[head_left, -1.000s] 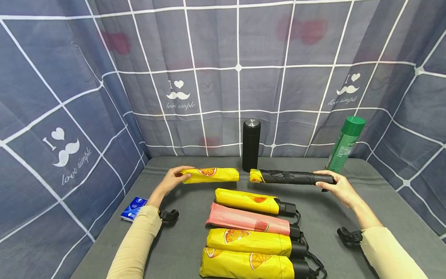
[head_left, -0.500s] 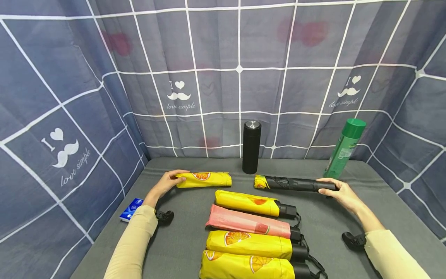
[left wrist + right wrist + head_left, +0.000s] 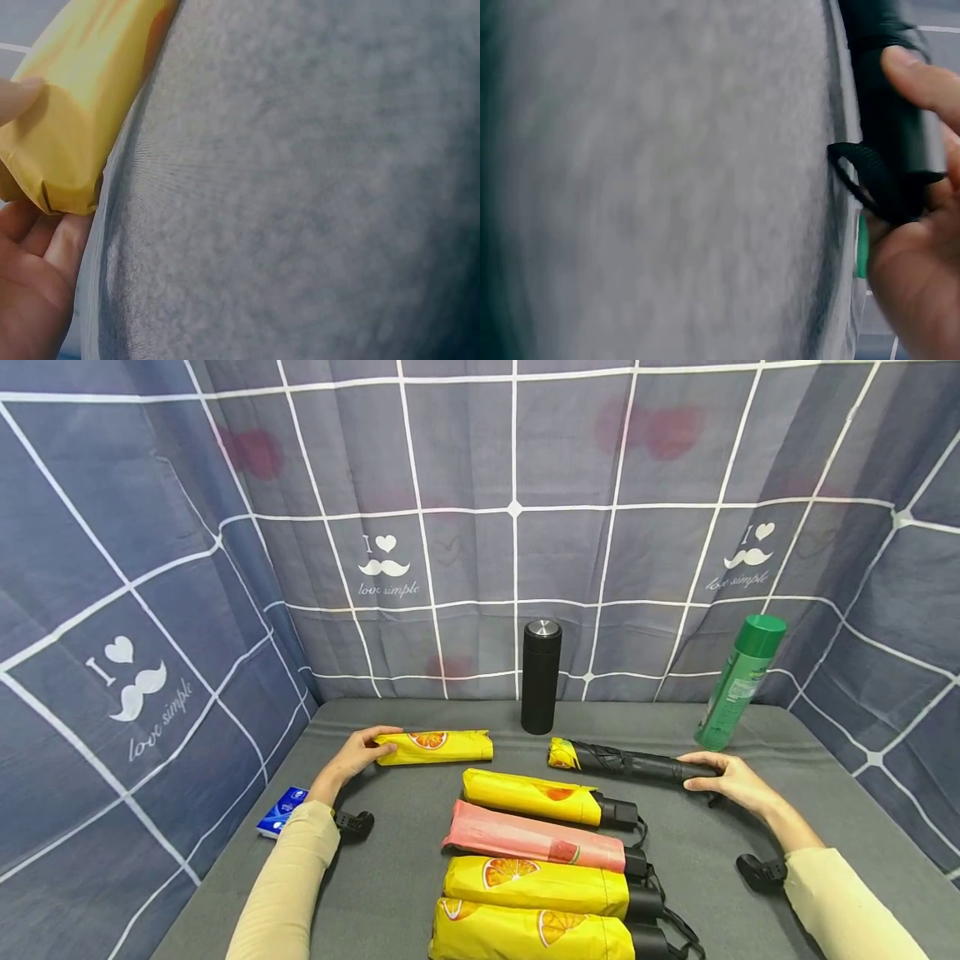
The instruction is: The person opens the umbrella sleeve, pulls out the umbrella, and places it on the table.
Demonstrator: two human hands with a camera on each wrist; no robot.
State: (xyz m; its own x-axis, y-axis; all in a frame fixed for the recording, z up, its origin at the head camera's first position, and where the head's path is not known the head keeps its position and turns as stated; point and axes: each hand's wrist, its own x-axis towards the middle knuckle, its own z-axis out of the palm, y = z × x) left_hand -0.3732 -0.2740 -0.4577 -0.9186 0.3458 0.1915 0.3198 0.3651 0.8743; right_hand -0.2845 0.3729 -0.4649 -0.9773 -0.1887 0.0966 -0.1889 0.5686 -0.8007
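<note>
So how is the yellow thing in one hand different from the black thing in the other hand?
The yellow sleeve in the left hand is bright, with an orange slice printed on it; the black umbrella in the right hand is dark, showing yellow only at its far tip. The yellow sleeve looks shorter and plumper, the black umbrella longer and thinner. The black umbrella has a wrist strap; none shows on the yellow sleeve. Both lie sideways on the grey table, each gripped by its outer end.

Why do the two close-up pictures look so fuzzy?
Left wrist view: camera sits very near, so the grey table blurs, and the yellow cover looks soft. Right wrist view: smeared too, around the black handle. Head view: sharp, evenly lit, edges bent.
</note>
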